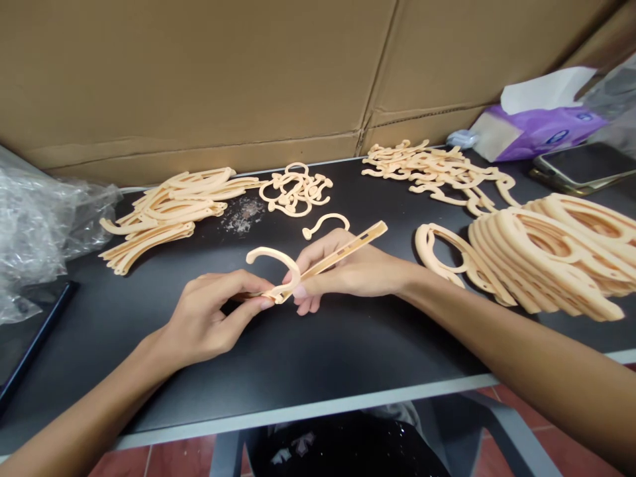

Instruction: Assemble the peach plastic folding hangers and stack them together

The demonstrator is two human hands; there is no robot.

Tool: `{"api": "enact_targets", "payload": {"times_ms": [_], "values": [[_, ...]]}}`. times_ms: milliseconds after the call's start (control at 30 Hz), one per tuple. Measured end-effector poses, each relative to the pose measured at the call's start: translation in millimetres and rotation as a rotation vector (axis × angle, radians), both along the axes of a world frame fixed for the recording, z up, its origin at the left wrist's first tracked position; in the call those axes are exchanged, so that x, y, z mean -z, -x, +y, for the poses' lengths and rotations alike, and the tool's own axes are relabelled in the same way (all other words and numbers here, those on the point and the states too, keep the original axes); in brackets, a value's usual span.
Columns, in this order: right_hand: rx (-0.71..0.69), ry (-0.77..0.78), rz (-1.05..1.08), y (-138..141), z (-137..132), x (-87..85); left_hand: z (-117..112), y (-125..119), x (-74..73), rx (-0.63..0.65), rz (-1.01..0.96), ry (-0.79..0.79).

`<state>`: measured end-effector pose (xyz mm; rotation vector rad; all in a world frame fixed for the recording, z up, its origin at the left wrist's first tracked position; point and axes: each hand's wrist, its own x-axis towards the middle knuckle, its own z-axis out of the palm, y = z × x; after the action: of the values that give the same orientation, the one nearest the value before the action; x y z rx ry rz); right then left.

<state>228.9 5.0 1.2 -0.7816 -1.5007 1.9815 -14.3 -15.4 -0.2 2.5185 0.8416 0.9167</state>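
Above the front middle of the table, my left hand pinches the joint end of a beige plastic clothes hanger piece, with its thumb and forefinger closed. A curved hanger hook stands up from that joint and bends to the left. My right hand is closed around a slotted hanger arm, which slants up to the right. Its thumb lies against the base of the hook. My fingers hide part of the joint. Just beyond my right hand lies a loose hook.
A pile of hanger arms lies at the back left, beside a heap of hooks. More curved parts lie back right, near stacked hanger pieces. Around them are plastic wrap, a tissue pack and a phone.
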Motion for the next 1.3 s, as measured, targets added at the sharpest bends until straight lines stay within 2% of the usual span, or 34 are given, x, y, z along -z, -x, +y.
{"api": "enact_targets", "payload": {"times_ms": [233, 433, 900, 1167, 1300], "values": [[0.052, -0.009, -0.002, 3.1, -4.9, -1.2, -0.2, 2.3, 5.5, -0.06, -0.019, 0.003], [0.101, -0.01, 0.014, 5.6, -7.6, 0.3, 1.0, 2.8, 7.8, -0.063, -0.023, 0.006], [0.212, -0.011, -0.013, 14.2, -12.6, 2.9, -3.8, -4.1, 5.3, -0.177, 0.053, -0.218], [0.247, 0.051, 0.051, 18.7, -8.0, 4.4, -1.2, -3.9, 8.3, -0.231, 0.013, -0.222], [0.279, -0.028, -0.009, 16.7, -4.3, 2.2, 3.9, -0.3, 9.4, -0.281, 0.013, -0.257]]}}
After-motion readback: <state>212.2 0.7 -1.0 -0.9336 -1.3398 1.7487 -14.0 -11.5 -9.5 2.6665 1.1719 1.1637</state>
